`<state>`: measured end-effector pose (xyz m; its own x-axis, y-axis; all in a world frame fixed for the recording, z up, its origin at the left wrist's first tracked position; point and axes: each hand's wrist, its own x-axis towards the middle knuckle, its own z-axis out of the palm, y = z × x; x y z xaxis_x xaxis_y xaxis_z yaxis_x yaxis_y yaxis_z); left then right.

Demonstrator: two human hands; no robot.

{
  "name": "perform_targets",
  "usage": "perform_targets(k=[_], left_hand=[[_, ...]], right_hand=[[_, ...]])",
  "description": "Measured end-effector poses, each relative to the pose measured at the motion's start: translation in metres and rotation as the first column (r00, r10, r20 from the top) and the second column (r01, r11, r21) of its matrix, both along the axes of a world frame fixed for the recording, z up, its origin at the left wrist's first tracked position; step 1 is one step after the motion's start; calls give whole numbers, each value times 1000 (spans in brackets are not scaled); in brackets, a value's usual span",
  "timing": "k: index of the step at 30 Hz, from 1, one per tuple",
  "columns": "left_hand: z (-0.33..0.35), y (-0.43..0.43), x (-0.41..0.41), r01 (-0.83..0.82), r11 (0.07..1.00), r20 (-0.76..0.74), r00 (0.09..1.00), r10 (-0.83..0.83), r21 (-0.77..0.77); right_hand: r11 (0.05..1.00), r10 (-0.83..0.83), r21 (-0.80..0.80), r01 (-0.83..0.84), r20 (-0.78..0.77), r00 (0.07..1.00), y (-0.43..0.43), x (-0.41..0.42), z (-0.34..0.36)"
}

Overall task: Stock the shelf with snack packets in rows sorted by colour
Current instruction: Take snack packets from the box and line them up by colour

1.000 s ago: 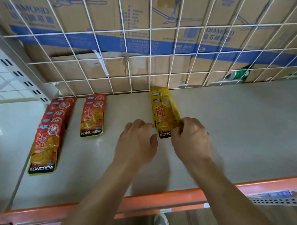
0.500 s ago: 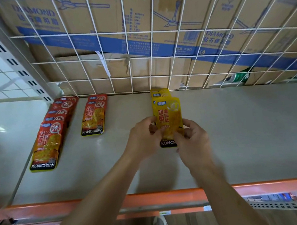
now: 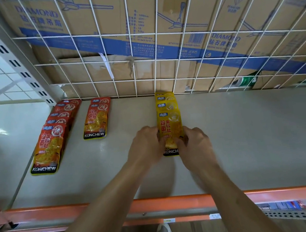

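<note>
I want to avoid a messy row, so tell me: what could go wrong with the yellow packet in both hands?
The left hand and right hand pinch the front yellow packet, which overlaps the yellow row behind it; a push may skew that row. The left red row reaches close to the left edge of the shelf; a bump might knock its front packet off.

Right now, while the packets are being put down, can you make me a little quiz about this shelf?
1. How many rows of red packets lie on the shelf? A one, B two, C four.
2. Fill in: the yellow row lies to the ___ of the red rows.
3. True or false: the left red row holds fewer packets than the other red one.
Key: 1 B; 2 right; 3 false.
</note>
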<state>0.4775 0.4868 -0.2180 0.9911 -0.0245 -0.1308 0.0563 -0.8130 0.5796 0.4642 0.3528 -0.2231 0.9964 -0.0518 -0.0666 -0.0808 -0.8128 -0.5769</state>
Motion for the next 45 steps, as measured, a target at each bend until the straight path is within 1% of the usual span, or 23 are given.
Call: perform_targets(k=[4,6,8,11,13,15,19,22,25,29,31,33,35,38,43,45], left_hand=[[6,4,0,-8,997,-39,999,11,74],[8,10,-2,-13,993,-20,1000,15,114],[15,19,-7,-7,985,7,1000,6,174],[32,40,-20,-19,947,95,995,-12,322],[43,61,-32,-67,911,162,987,0,406],[59,86,-47,-139,885,257,966,22,445],[115,139,-88,-281,873,496,867,53,398],[153,187,-127,-387,843,610,787,91,373],[181,240,-169,-494,798,671,724,158,345],[212,309,-221,-599,734,717,660,225,321],[225,339,-244,-652,691,756,611,234,313],[236,366,-263,-685,663,796,564,221,301],[246,389,-277,-686,665,812,547,203,295],[256,420,-289,-685,655,786,578,220,320],[271,468,-283,-682,642,751,615,242,351],[279,482,-276,-679,641,758,612,227,356]], right_hand=[[999,12,-44,-14,-42,999,2,1,5],[997,-3,-77,-1,-56,998,2,1,9],[989,-17,-144,10,-48,999,3,-1,15],[970,19,-243,-14,20,1000,13,-3,32],[945,87,-321,-63,62,994,27,-4,48],[926,163,-362,-108,126,979,47,-6,66],[910,318,-373,-179,355,879,102,-24,120],[879,441,-395,-267,460,771,149,-48,161],[860,507,-377,-345,549,665,197,-81,192],[827,559,-375,-419,631,538,259,-123,221],[814,564,-366,-451,683,463,289,-145,237],[808,557,-352,-473,719,416,315,-166,252],[814,539,-340,-471,745,392,336,-182,263],[833,507,-323,-449,771,387,363,-193,277],[825,552,-418,-382,740,384,409,-180,302],[814,573,-443,-375,718,395,424,-171,311]])
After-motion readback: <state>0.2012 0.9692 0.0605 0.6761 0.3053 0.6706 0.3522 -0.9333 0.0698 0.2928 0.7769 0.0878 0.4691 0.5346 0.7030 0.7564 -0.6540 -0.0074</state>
